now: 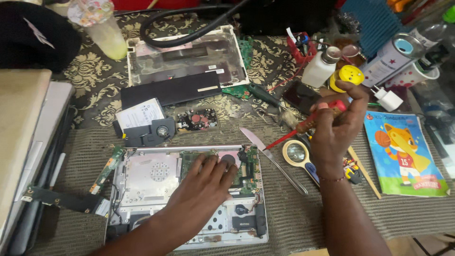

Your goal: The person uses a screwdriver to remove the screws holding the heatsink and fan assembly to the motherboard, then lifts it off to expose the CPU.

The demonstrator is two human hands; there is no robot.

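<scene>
Patterned cloth covers the bench (95, 71), w/ a mesh mat under the work area.

1. Opened laptop chassis (151, 182) lies centre-front on the mat, internals facing up: green circuit board in the upper middle, silver shielding at left, coin cell near the lower right.
2. Left hand (206, 182) rests palm-down on the chassis, fingers spread flat over the circuit board. It is open and grips nothing; fingertips touch the board next to a round dark part.
3. Right hand (339, 128) is raised above the bench, to the right of the chassis and apart from it. It is closed around a red-handled screwdriver (310, 123); the shaft slants down-left, tip pointing toward the chassis' upper-right corner w/o touching it.
4. Knife (270, 156) lies on the mat between chassis and right hand, blade toward the upper left.
5. Magnifying glass (296, 154) lies just below the screwdriver tip, beside the knife.
6. Removed bottom cover (189, 54) sits behind the chassis; a black battery pack (170, 90) lies along its front edge.
7. Cooling fan assy (151, 132) lies between battery pack and chassis.
8. Illustrated booklet (407, 154) lies at far right; yellow jar (350, 76) and white bottle (320, 68) stand behind the right hand.
</scene>
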